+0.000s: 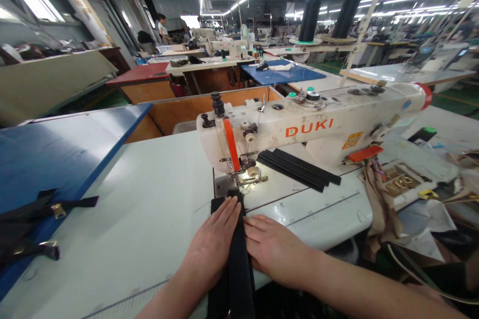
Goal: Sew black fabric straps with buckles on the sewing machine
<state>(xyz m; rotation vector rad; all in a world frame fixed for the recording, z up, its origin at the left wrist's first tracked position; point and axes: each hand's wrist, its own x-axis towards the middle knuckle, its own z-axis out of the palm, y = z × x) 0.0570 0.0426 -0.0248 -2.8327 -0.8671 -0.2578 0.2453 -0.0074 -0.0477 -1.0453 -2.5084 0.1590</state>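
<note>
A black fabric strap runs from the table's front edge up to the presser foot of a white DUKI sewing machine. My left hand lies flat on the strap's left side, fingers together and pointing at the needle. My right hand lies flat on the table, its fingertips touching the strap's right edge. Neither hand grips anything.
Several black strips lie under the machine's arm. Black straps with metal buckles sit on a blue board at left. A tray of metal rings and beige cloth are at right. Two black thread cones stand behind.
</note>
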